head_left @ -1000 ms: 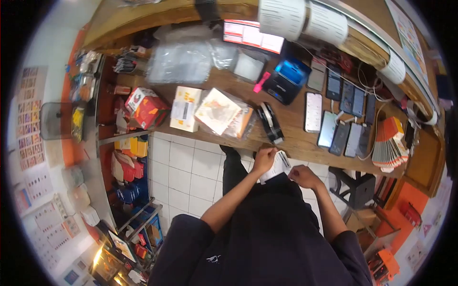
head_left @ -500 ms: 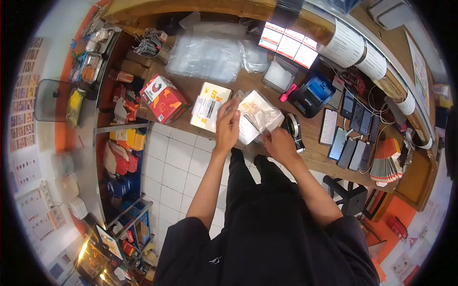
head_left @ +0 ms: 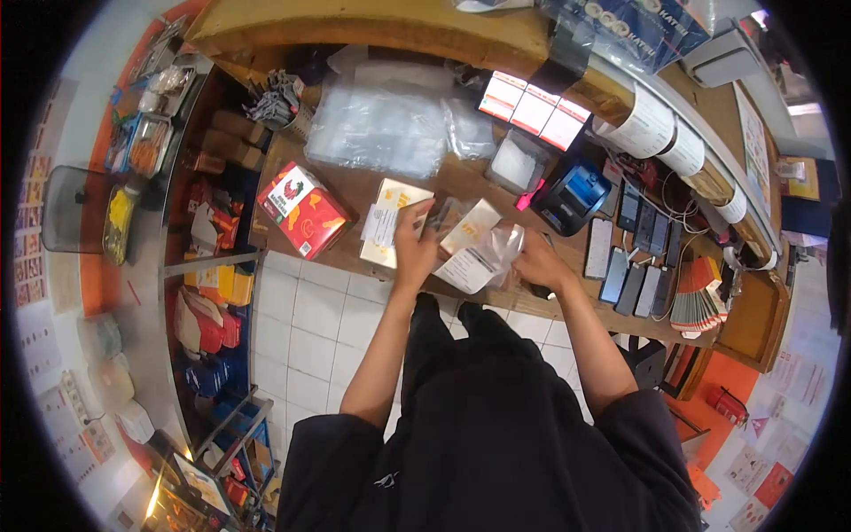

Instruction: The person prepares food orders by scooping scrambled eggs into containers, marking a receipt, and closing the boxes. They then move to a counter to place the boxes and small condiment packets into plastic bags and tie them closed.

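Note:
A cream box with yellow print point(head_left: 474, 222) lies tilted in a clear plastic bag point(head_left: 507, 244), with a white printed slip point(head_left: 467, 269) across its near side. My right hand point(head_left: 541, 264) pinches the gathered plastic at the bag's right side. On the left side, my left hand point(head_left: 414, 248) is curled at the bag's edge, its fingertips partly hidden. Just beyond that hand, a second cream box point(head_left: 383, 222) with a labelled slip on it rests on the wooden table point(head_left: 355, 182).
A red and white box point(head_left: 303, 211) stands farther left. Behind lie stacked clear bags point(head_left: 377, 129) and a clear container point(head_left: 517, 164). To the right are a blue-black printer point(head_left: 572, 197), several phones point(head_left: 612, 279) and a fanned stack of cards point(head_left: 698, 301).
The bagged box has turned and lowered toward the table, showing more of its yellow print. My right hand has moved right and up, drawing the plastic outward. The camera view has shifted slightly.

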A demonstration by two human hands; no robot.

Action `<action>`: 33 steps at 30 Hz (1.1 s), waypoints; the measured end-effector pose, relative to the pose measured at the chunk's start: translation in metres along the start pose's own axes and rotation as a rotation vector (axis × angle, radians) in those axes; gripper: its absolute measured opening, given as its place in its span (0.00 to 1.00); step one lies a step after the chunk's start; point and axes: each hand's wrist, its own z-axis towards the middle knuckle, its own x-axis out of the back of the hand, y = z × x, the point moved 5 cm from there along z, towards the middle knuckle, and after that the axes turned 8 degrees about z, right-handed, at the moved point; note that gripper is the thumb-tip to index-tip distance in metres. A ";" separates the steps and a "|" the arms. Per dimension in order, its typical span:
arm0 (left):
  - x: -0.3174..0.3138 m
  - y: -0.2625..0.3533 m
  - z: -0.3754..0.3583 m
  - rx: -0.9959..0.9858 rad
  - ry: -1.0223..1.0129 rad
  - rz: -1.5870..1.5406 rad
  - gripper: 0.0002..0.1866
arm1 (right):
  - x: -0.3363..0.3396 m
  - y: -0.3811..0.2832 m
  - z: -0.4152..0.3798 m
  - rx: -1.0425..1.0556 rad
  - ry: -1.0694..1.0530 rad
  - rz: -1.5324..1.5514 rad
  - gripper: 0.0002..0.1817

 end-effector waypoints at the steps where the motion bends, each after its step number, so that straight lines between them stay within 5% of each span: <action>1: 0.010 0.006 0.000 0.014 0.014 -0.057 0.24 | 0.009 0.004 0.000 -0.056 -0.049 0.005 0.20; 4: 0.051 0.039 -0.009 0.061 -0.043 -0.188 0.17 | 0.056 0.010 -0.047 0.276 0.138 0.003 0.19; 5: 0.064 0.059 -0.011 0.146 -0.081 -0.183 0.15 | 0.081 -0.014 -0.069 0.133 0.167 0.548 0.17; 8: 0.087 0.105 -0.031 0.067 -0.056 -0.280 0.12 | 0.211 -0.069 -0.137 0.245 0.612 0.823 0.15; 10: 0.080 0.158 -0.023 -0.122 -0.109 -0.363 0.11 | 0.287 -0.138 -0.177 0.365 1.026 0.673 0.11; 11: 0.070 0.189 -0.023 -0.253 -0.137 -0.431 0.10 | 0.329 -0.158 -0.190 0.545 0.948 0.690 0.10; 12: 0.061 0.226 -0.028 -0.377 -0.158 -0.492 0.10 | 0.364 -0.183 -0.201 0.616 1.156 0.674 0.11; 17: 0.000 0.427 -0.063 -0.700 -0.511 -1.245 0.13 | 0.529 -0.245 -0.218 0.508 1.201 0.226 0.13; 20: -0.019 0.485 -0.104 -0.424 -0.640 -1.414 0.10 | 0.604 -0.221 -0.199 0.489 1.216 0.155 0.11; 23: -0.059 0.490 -0.145 -0.390 -0.316 -1.652 0.09 | 0.654 -0.166 -0.184 0.391 1.228 0.115 0.11; 26: -0.090 0.510 -0.137 -0.241 -0.493 -1.521 0.13 | 0.688 -0.103 -0.181 0.286 1.238 0.066 0.11; 29: -0.122 0.516 -0.104 -0.308 -0.668 -1.419 0.14 | 0.708 -0.048 -0.182 0.208 1.225 0.018 0.11; 33: -0.140 0.501 -0.101 -0.372 -0.548 -1.470 0.12 | 0.723 0.031 -0.191 0.129 1.165 -0.010 0.12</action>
